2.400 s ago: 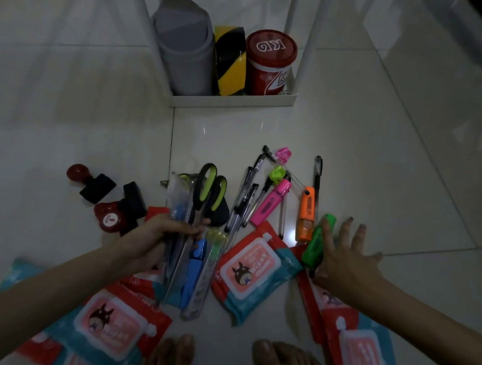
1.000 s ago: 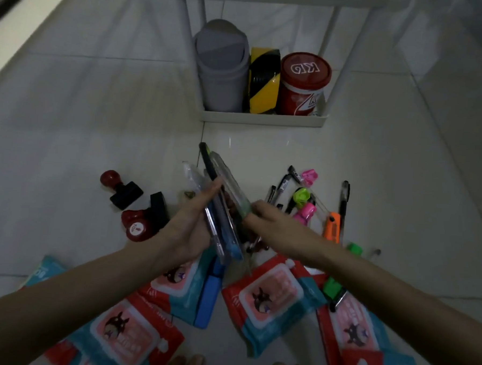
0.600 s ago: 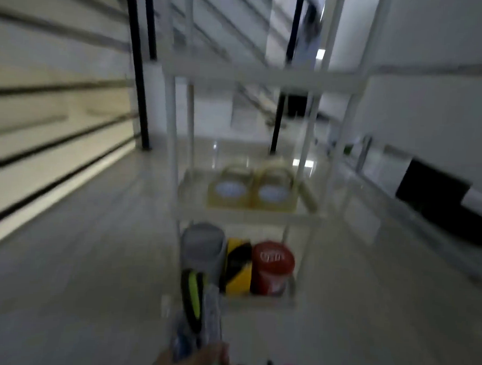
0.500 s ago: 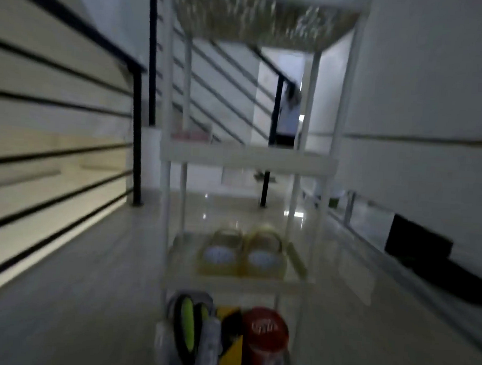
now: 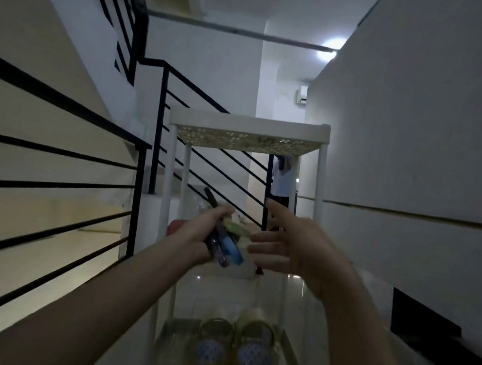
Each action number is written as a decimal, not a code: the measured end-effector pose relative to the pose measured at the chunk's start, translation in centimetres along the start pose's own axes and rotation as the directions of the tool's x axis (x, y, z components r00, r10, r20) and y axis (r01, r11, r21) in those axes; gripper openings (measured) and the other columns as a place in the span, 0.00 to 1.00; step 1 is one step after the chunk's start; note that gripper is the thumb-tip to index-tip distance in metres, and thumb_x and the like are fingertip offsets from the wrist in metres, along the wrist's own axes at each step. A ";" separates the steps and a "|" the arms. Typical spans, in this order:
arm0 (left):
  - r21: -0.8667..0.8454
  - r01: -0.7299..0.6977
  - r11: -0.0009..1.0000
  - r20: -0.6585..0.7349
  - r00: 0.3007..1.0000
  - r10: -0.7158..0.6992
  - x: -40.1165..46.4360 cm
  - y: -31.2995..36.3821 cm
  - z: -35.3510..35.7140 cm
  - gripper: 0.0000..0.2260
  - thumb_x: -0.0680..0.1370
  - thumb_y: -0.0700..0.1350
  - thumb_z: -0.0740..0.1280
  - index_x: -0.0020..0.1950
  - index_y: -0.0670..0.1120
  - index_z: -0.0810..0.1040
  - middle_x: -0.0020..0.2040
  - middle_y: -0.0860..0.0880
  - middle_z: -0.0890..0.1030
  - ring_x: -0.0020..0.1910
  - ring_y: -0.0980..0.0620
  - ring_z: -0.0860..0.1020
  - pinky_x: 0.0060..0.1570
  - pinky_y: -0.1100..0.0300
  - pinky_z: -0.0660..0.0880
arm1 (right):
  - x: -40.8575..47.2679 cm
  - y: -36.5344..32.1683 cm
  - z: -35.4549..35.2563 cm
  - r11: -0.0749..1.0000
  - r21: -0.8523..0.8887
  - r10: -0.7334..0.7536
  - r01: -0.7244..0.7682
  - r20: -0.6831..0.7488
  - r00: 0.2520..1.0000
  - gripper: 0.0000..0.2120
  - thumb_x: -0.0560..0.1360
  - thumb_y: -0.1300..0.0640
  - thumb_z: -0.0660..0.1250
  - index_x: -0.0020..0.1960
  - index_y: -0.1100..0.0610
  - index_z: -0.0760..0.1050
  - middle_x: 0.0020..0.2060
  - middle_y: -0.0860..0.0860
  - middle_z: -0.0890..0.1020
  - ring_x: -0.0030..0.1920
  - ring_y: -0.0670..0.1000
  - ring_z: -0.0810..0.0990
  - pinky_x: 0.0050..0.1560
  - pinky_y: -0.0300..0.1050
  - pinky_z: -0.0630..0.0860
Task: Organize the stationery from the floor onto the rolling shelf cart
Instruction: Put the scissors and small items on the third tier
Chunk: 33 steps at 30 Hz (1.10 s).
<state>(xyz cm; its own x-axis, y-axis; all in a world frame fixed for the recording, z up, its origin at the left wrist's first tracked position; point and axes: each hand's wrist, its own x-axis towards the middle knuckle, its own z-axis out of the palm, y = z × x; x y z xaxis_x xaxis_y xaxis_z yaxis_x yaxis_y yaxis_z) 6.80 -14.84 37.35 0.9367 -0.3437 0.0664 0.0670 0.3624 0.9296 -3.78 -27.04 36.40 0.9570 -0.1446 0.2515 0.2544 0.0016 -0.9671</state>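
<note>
The white rolling shelf cart [image 5: 248,127] stands straight ahead, its perforated top tray above hand height. My left hand [image 5: 200,236] grips a bundle of stationery [image 5: 225,245]: scissors with green handles, a blue item and clear-packaged pieces, raised in front of a middle shelf [image 5: 229,268]. My right hand [image 5: 289,249] is beside the bundle, fingers spread and straight, holding nothing. Two rolls of tape [image 5: 234,346] lie on a lower shelf at the bottom of the view.
A black stair railing [image 5: 66,195] runs along the left and behind the cart. A white wall [image 5: 402,163] closes the right side. A person in white [image 5: 283,179] stands far down the corridor behind the cart.
The view swung up from the floor to the cart's upper shelves. My left hand carried the bundle up from the floor, and my right hand let go of it and opened beside it.
</note>
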 end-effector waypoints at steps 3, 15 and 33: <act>0.050 0.005 0.999 -0.097 0.995 0.000 2.1 0.9 -0.3 0.10 0.76 0.41 0.66 0.37 0.38 0.73 0.28 0.42 0.79 0.24 0.48 0.78 0.39 0.52 0.79 | -0.4 2.4 -1.4 0.967 0.254 0.048 0.009 -0.217 0.975 0.11 0.77 0.51 0.62 0.52 0.59 0.72 0.44 0.59 0.80 0.42 0.55 0.80 0.36 0.45 0.78; 0.853 0.048 0.520 -0.206 0.946 0.251 8.7 1.7 0.7 0.11 0.75 0.44 0.67 0.51 0.41 0.68 0.36 0.46 0.69 0.36 0.49 0.72 0.28 0.62 0.67 | 2.4 5.3 -3.6 0.841 0.537 0.142 0.067 -0.338 0.930 0.07 0.78 0.57 0.60 0.44 0.59 0.73 0.40 0.57 0.78 0.39 0.52 0.78 0.26 0.37 0.78; 0.770 0.274 -0.576 -0.218 0.962 0.166 13.2 -1.2 4.0 0.13 0.79 0.42 0.59 0.62 0.41 0.73 0.60 0.46 0.76 0.59 0.50 0.75 0.48 0.63 0.73 | 1.9 5.0 -4.4 0.887 0.424 -0.011 0.182 -0.375 0.927 0.06 0.76 0.58 0.62 0.41 0.56 0.73 0.34 0.52 0.78 0.37 0.49 0.78 0.32 0.39 0.75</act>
<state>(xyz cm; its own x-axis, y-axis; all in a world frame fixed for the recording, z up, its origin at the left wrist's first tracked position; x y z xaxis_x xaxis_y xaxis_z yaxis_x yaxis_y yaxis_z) 17.74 -23.27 38.53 0.9869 -0.0815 0.1390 -0.0466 -0.9702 -0.2380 -1.32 -31.67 31.89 0.8318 -0.5054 0.2296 0.4594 0.3945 -0.7959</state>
